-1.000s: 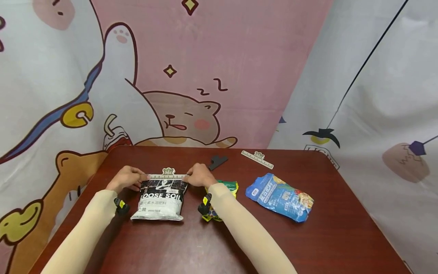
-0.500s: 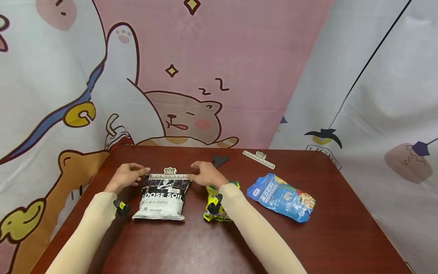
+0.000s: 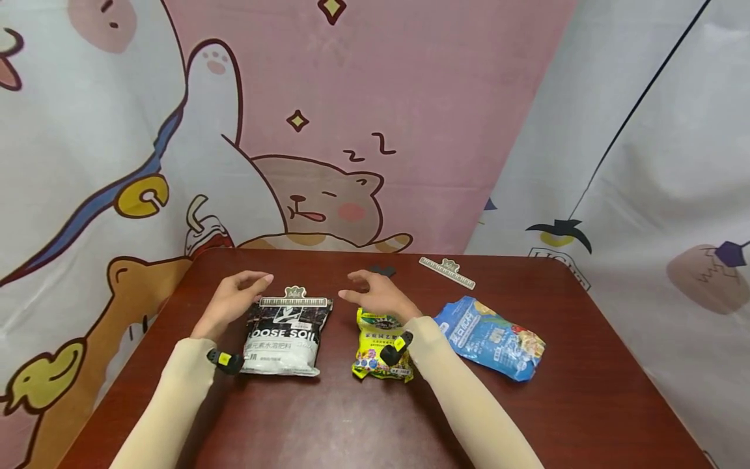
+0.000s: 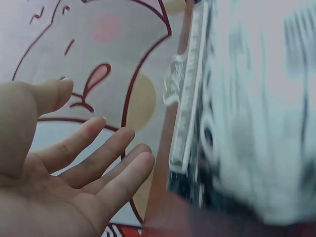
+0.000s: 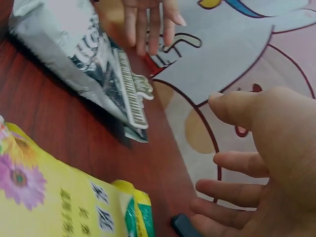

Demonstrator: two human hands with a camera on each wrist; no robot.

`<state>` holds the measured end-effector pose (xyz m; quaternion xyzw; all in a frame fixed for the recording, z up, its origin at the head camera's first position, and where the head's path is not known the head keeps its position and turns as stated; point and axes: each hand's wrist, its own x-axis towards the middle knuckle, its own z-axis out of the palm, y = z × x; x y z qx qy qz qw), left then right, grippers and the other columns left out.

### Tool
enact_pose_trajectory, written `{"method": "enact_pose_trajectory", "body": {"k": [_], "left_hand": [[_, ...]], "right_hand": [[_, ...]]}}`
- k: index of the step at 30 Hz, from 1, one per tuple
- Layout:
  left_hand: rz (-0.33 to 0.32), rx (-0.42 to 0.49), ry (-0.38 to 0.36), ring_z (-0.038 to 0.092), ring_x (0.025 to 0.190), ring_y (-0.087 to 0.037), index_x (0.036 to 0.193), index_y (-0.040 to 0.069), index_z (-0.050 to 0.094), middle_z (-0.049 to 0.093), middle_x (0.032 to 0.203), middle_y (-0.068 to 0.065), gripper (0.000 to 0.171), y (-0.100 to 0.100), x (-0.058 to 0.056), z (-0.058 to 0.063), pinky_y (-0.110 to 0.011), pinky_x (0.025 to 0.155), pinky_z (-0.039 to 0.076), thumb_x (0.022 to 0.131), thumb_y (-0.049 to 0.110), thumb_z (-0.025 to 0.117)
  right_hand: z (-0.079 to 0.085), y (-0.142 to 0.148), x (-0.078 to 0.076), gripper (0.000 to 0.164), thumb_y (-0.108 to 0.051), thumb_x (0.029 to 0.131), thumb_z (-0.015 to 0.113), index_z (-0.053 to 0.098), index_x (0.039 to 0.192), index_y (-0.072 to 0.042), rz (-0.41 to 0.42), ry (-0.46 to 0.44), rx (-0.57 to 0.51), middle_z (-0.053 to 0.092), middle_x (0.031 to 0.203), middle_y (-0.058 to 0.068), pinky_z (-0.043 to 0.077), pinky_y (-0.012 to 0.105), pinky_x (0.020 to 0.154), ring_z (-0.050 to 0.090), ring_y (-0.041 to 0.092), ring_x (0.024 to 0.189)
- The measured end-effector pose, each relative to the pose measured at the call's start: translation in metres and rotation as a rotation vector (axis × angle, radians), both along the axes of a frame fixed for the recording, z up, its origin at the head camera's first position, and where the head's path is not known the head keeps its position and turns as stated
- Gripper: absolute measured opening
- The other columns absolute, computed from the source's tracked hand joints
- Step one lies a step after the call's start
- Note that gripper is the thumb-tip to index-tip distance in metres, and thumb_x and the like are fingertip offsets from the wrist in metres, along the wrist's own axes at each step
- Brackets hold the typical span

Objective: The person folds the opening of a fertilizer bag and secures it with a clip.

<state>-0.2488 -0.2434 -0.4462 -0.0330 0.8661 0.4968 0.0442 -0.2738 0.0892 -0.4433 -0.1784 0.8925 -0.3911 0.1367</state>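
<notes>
A black-and-white bag of loose soil lies on the table with a pale clip across its top edge. Beside the clip's left end, my left hand is raised, its palm and spread fingers showing in the left wrist view. To the right, my right hand hovers near the top of a yellow-and-green bag, fingers loosely bent around nothing. Flowers are printed on that yellow bag, seen close in the right wrist view. Neither hand touches the clip now.
A blue bag lies right of the right forearm, partly overlapped by its sleeve. Behind it is a second pale clip. A dark clip-like piece sits beyond the right hand. Patterned cloth hangs behind the table.
Both hands have let go of the clip's ends. The right hand moved right, toward the yellow bag, and the left lifted slightly away. The clip stays on the soil bag.
</notes>
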Motion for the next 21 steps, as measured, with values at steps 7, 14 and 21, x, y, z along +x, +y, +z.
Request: {"method": "enact_pose_trajectory", "body": {"k": [7, 14, 21], "left_hand": [[-0.066, 0.151, -0.007, 0.061, 0.130, -0.038, 0.144, 0.006, 0.055, 0.061, 0.142, -0.022, 0.066, 0.027, 0.002, 0.003, -0.049, 0.107, 0.052, 0.099, 0.053, 0.061], [-0.167, 0.336, -0.076, 0.061, 0.131, -0.038, 0.143, 0.004, 0.054, 0.062, 0.141, -0.023, 0.058, 0.054, 0.004, 0.003, -0.049, 0.108, 0.050, 0.101, 0.042, 0.064], [-0.240, 0.399, -0.155, 0.064, 0.128, -0.035, 0.140, 0.007, 0.057, 0.062, 0.142, -0.022, 0.051, 0.078, 0.007, 0.001, -0.049, 0.106, 0.053, 0.102, 0.040, 0.064]], "right_hand": [[0.005, 0.024, 0.004, 0.064, -0.054, 0.095, 0.067, 0.052, 0.149, -0.022, -0.073, -0.061, -0.084, 0.058, 0.148, 0.009, 0.047, 0.051, 0.111, 0.057, 0.028, 0.136], [0.010, 0.044, 0.010, 0.061, -0.049, 0.098, 0.066, 0.053, 0.149, -0.020, -0.138, -0.140, -0.170, 0.063, 0.141, 0.005, 0.044, 0.053, 0.114, 0.056, 0.030, 0.136], [0.008, 0.065, 0.017, 0.062, -0.044, 0.101, 0.064, 0.049, 0.150, -0.010, -0.187, -0.273, -0.301, 0.057, 0.149, 0.017, 0.043, 0.054, 0.116, 0.055, 0.038, 0.137]]}}
